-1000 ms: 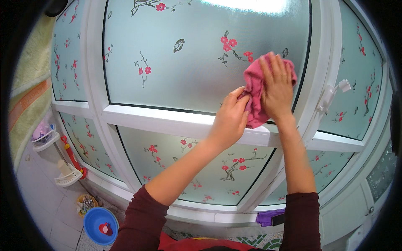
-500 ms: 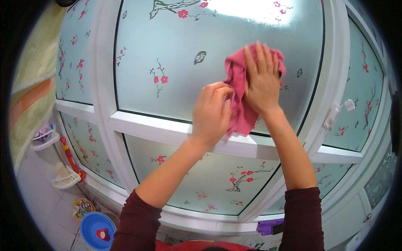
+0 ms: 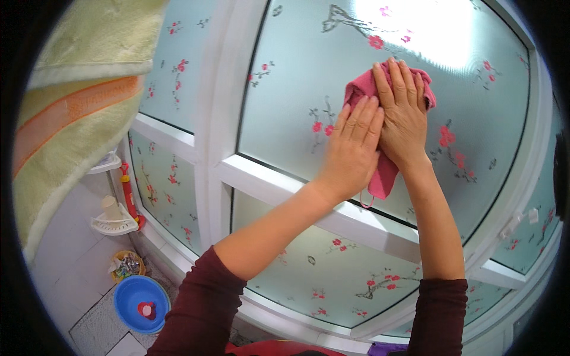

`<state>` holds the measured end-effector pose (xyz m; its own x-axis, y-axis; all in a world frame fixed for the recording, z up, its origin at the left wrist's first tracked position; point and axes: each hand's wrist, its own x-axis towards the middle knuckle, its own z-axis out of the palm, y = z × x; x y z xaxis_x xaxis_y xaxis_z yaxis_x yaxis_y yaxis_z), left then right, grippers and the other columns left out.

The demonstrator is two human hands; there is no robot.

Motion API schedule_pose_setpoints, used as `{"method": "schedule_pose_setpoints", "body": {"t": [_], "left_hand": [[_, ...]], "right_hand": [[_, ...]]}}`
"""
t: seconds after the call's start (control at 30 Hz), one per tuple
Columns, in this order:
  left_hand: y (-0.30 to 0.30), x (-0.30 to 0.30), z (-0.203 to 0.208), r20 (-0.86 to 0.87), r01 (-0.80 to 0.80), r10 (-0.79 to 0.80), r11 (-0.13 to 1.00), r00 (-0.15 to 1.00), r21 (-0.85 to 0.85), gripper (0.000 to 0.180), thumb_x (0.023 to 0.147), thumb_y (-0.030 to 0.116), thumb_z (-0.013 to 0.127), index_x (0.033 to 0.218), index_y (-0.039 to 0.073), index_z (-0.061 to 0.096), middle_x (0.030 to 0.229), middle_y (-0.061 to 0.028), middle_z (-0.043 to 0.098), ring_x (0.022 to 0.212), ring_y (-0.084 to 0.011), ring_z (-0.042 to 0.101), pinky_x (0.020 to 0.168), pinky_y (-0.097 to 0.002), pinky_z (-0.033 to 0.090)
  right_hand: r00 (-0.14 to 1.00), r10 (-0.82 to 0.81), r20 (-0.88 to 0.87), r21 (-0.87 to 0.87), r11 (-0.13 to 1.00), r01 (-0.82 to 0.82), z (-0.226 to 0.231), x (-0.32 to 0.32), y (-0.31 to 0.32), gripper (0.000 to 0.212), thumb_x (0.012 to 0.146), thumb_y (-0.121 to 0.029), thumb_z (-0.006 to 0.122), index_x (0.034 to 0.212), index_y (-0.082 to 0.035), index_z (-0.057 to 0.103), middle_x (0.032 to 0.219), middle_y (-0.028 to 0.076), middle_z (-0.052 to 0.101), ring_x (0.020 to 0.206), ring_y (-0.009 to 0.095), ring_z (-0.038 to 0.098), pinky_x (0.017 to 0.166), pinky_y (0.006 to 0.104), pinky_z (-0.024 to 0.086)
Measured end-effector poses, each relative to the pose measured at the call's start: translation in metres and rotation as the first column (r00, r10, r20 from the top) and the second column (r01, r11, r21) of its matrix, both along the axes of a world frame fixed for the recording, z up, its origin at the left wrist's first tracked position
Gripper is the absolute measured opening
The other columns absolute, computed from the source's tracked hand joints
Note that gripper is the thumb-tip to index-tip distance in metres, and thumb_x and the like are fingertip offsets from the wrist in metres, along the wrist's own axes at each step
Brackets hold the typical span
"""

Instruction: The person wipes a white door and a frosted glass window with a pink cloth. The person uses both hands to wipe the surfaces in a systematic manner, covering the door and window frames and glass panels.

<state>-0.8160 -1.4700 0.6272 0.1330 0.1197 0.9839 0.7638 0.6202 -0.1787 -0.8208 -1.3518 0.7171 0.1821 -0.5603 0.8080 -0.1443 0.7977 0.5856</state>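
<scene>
A pink cloth [image 3: 385, 177] lies against a frosted glass pane [image 3: 282, 104] printed with red blossoms and dark branches. My right hand [image 3: 405, 121] presses it flat to the pane, fingers stretched upward over the fabric. Beside it, my left hand [image 3: 351, 148] also lies on the cloth, its fingers straight and its thumb side touching the right hand. Both hands are open and flat rather than wrapped round the cloth. The lower end of the cloth, with a thin loop, hangs below the palms, near the white frame bar [image 3: 261, 173].
A yellow towel with an orange band [image 3: 89, 113] hangs at the left. Below it are a white corner shelf [image 3: 116, 224], a red and yellow pump-like tube [image 3: 129, 193], a small filled basket [image 3: 126, 265] and a blue basin [image 3: 127, 323]. A white door handle [image 3: 516, 224] projects at the right.
The view has shifted left, bringing more of the towel in. My left hand has gone from bent fingers at the cloth's edge to lying flat on it beside my right hand.
</scene>
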Motion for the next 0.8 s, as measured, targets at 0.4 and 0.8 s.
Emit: {"method": "schedule_pose_setpoints", "body": {"t": [0.4, 0.8], "left_hand": [[-0.139, -0.056, 0.023, 0.186, 0.044, -0.027, 0.995, 0.982, -0.092, 0.089, 0.071, 0.007, 0.066, 0.145, -0.007, 0.018, 0.150, -0.0303, 0.021, 0.140, -0.0463, 0.020, 0.116, -0.0515, 0.018], [-0.172, -0.065, 0.027, 0.118, 0.024, 0.023, 0.924, 0.993, -0.381, 0.075, 0.078, 0.019, 0.064, 0.142, -0.003, 0.033, 0.148, -0.0247, 0.029, 0.136, -0.0418, 0.031, 0.113, -0.0530, 0.027]], "right_hand": [[0.975, -0.007, 0.222, 0.215, 0.976, -0.042, 0.043, -0.035, -0.134, 0.054, 0.083, -0.017, 0.052, 0.136, -0.006, 0.048, 0.144, 0.016, 0.043, 0.137, 0.031, 0.035, 0.114, 0.0452, 0.023], [0.973, 0.098, 0.208, 0.173, 0.976, -0.135, 0.033, -0.029, -0.128, 0.031, 0.078, -0.012, 0.059, 0.108, -0.006, 0.061, 0.121, 0.009, 0.059, 0.118, 0.026, 0.056, 0.109, 0.0497, 0.036]]}}
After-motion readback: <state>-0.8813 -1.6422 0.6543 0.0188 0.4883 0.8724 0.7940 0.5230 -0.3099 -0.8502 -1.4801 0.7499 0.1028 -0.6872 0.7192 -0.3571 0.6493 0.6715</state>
